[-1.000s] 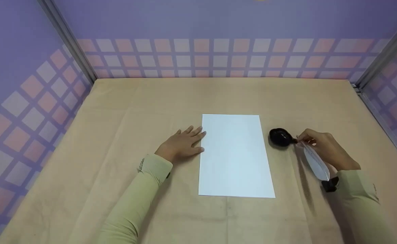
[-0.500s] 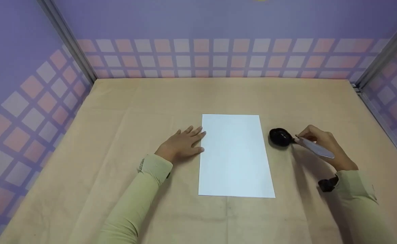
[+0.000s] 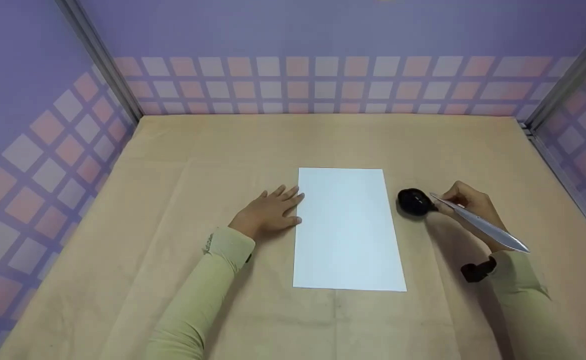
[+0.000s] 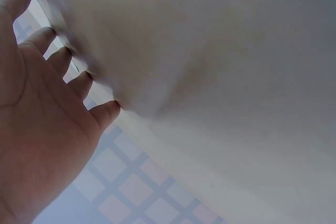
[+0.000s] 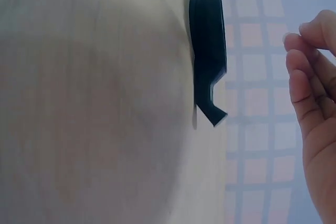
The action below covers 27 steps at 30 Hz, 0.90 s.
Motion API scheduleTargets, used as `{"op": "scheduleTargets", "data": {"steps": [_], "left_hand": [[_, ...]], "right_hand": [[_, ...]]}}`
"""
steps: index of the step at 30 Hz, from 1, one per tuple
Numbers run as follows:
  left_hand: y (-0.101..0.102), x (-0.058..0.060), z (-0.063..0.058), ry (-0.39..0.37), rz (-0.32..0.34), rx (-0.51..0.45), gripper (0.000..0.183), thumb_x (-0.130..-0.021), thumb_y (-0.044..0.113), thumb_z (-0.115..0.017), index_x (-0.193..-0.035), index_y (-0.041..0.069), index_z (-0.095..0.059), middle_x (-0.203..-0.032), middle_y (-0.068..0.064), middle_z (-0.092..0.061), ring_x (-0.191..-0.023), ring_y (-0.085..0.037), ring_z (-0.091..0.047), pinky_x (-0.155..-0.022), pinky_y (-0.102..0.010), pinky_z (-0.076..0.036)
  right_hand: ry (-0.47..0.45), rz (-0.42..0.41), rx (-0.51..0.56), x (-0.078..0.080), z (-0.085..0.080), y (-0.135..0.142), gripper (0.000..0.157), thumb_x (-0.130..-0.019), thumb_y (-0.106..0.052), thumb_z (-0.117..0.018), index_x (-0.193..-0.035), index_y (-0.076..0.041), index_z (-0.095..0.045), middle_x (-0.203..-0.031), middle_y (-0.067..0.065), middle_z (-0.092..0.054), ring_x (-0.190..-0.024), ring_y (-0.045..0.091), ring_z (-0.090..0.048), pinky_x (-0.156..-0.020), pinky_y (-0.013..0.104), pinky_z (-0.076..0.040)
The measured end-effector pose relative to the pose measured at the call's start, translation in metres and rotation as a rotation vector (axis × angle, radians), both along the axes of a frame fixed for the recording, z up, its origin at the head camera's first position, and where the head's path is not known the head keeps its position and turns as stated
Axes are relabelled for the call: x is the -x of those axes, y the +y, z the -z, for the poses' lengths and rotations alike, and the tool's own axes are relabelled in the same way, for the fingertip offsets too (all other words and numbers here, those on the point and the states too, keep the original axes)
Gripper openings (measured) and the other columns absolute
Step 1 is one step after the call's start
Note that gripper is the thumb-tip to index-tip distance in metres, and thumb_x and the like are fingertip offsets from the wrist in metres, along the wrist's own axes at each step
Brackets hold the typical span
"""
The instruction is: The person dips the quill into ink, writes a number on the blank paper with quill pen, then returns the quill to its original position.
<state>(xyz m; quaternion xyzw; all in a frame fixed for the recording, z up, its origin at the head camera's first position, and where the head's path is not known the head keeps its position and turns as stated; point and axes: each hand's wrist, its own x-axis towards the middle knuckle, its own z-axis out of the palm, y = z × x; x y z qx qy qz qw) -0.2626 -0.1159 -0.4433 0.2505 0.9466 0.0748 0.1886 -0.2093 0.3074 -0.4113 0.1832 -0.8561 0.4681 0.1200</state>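
Note:
My left hand [image 3: 268, 211] lies with its fingers spread, fingertips on the left edge of a white sheet of paper [image 3: 345, 230]. In the left wrist view its fingertips [image 4: 106, 113] meet the sheet's edge. Raised to the right of the paper, my right hand [image 3: 475, 207] pinches a white quill feather [image 3: 488, 230] between thumb and fingers; the vane slants back toward the sleeve. Just left of it sits a shallow black dish [image 3: 414, 202] with a short stub of a handle. From the side, the right wrist view shows this dish [image 5: 209, 30] on the cloth, with the pinching fingers apart from it.
A beige cloth [image 3: 213, 165] covers the table. Purple walls with pink and white squares [image 3: 298, 90] stand along the back and both sides, joined by metal posts [image 3: 110, 65] at the corners.
The right hand has risen slightly and lifted the quill off the dish's stub, while the feather swung from pointing down to slanting right. The left hand, paper and dish stay put.

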Motion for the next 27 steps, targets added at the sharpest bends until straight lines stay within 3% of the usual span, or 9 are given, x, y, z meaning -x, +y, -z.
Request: {"op": "scheduleTargets", "data": {"steps": [7, 12, 18, 23, 27], "left_hand": [[0.0, 0.0, 0.001, 0.001, -0.003, -0.003, 0.068, -0.098, 0.056, -0.037, -0.155, 0.03, -0.013, -0.163, 0.008, -0.005, -0.151, -0.022, -0.002, -0.121, -0.051, -0.006], [0.0, 0.0, 0.002, 0.002, -0.005, -0.01, 0.068, -0.098, 0.056, -0.038, -0.155, 0.029, -0.013, -0.162, 0.008, -0.005, -0.151, -0.022, -0.003, -0.121, -0.051, -0.006], [0.0, 0.001, 0.001, 0.006, 0.008, 0.003, 0.068, -0.098, 0.056, -0.036, -0.155, 0.029, -0.012, -0.163, 0.008, -0.004, -0.151, -0.022, -0.001, -0.121, -0.051, -0.006], [-0.001, -0.001, 0.0, 0.008, 0.011, -0.013, 0.068, -0.098, 0.055, -0.037, -0.155, 0.029, -0.013, -0.163, 0.007, -0.005, -0.151, -0.023, -0.002, -0.121, -0.051, -0.007], [0.0, -0.002, -0.001, 0.009, 0.008, -0.021, 0.068, -0.098, 0.055, -0.038, -0.155, 0.029, -0.014, -0.163, 0.006, -0.005, -0.151, -0.024, -0.002, -0.121, -0.052, -0.007]], "right_hand": [[-0.027, 0.015, -0.018, 0.017, 0.025, 0.012, 0.007, -0.086, 0.003, -0.067, -0.089, 0.003, -0.061, -0.085, -0.013, -0.068, -0.072, -0.001, -0.06, -0.063, 0.01, -0.047], [-0.018, -0.021, 0.08, 0.024, 0.033, 0.011, 0.008, -0.083, 0.009, -0.067, -0.086, 0.008, -0.06, -0.083, -0.012, -0.068, -0.071, 0.0, -0.062, -0.059, 0.011, -0.049], [-0.002, -0.067, 0.14, 0.018, 0.024, 0.001, 0.01, -0.079, 0.02, -0.064, -0.084, 0.014, -0.057, -0.081, -0.005, -0.069, -0.071, 0.0, -0.062, -0.06, 0.011, -0.049], [-0.06, -0.066, 0.096, 0.012, 0.011, -0.006, 0.007, -0.083, 0.012, -0.065, -0.085, 0.012, -0.059, -0.083, -0.002, -0.07, -0.069, 0.001, -0.061, -0.059, 0.013, -0.049], [-0.1, -0.126, 0.101, 0.014, 0.009, -0.005, 0.006, -0.087, 0.008, -0.062, -0.085, 0.012, -0.059, -0.082, 0.007, -0.07, -0.067, 0.005, -0.059, -0.056, 0.014, -0.046]]}}
